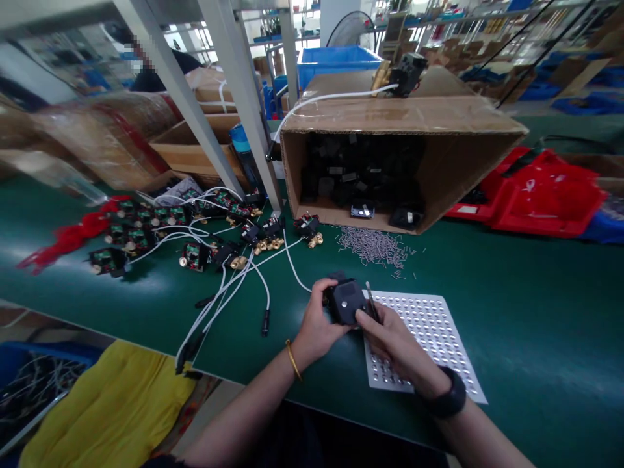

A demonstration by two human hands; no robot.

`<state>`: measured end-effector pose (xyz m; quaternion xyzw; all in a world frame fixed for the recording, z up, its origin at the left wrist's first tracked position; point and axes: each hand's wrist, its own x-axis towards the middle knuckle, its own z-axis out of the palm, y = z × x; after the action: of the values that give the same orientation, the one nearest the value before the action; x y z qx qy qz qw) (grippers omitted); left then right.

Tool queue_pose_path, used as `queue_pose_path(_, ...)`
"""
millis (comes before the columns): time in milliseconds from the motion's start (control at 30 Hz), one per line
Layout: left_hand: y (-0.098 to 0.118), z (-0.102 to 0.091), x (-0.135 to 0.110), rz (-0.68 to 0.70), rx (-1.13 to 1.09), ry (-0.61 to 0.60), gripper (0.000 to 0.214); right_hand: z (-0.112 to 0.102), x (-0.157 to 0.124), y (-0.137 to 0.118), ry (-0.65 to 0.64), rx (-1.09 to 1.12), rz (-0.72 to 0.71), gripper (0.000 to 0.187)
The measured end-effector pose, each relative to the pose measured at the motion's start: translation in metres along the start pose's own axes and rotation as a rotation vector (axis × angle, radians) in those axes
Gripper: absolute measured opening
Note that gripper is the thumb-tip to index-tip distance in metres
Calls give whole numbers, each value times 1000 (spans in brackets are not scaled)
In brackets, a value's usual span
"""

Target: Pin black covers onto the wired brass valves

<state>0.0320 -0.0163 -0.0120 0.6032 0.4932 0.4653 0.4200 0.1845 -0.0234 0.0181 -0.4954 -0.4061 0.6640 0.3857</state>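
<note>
My left hand is closed around a small black plastic housing held just above the green bench. My right hand pinches the housing's right edge, and a thin metal tool stands up between its fingers. Both hands hover over the left edge of a white perforated tray. A white cable runs from the housing toward the parts at the left.
A cardboard box on its side holds black parts. Loose metal pins lie before it. Valve assemblies with brass fittings and white cables spread at left. Red bins stand right. Steel frame legs rise behind. A yellow cloth hangs below.
</note>
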Motion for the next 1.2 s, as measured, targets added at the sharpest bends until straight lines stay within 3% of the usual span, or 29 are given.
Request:
queue_pose_path(100, -3, -11, 5, -31, -148, -112, 78, 7, 1, 6, 4, 130, 58, 37)
queue_pose_path(200, 3, -22, 17, -59, -300, -249, 66, 11, 2, 8, 64, 149, 27, 38)
queue_pose_path(333, 12, -24, 31, -179, -242, -218, 40, 13, 4, 8, 130, 119, -17, 36)
queue_pose_path(500, 14, -18, 31, -199, -262, -176, 32, 12, 3, 8, 128, 39, -83, 38)
queue_pose_path(633, 21, -27, 24, -51, -234, -163, 52, 0, 7, 2, 130, -425, -281, 37)
queue_pose_path(733, 24, -43, 27, 88, -172, 141, 56, -13, 16, -1, 95, -1007, -598, 35)
queue_pose_path(800, 24, -54, 35, 47, -52, 330, 40, -21, 20, 0, -25, -1352, -762, 41)
queue_pose_path(833, 25, -57, 42, 11, 21, 352, 33, -24, 20, 1, -86, -1477, -809, 43)
queue_pose_path(867, 26, -60, 49, -10, 99, 318, 27, -26, 18, 3, -135, -1567, -843, 44)
queue_pose_path(967, 38, -56, 74, 59, 317, 54, 20, -28, 3, 11, -184, -1659, -856, 48)
queue_pose_path(1067, 51, -37, 108, 157, 542, -224, 22, -39, -10, 18, -136, -1487, -815, 52)
queue_pose_path(1133, 54, -19, 134, 183, 615, -418, 20, -57, -6, 16, 52, -1284, -680, 41)
queue_pose_path(1200, 52, 1, 158, 194, 638, -614, 12, -79, 8, 8, 314, -1140, -456, 28)
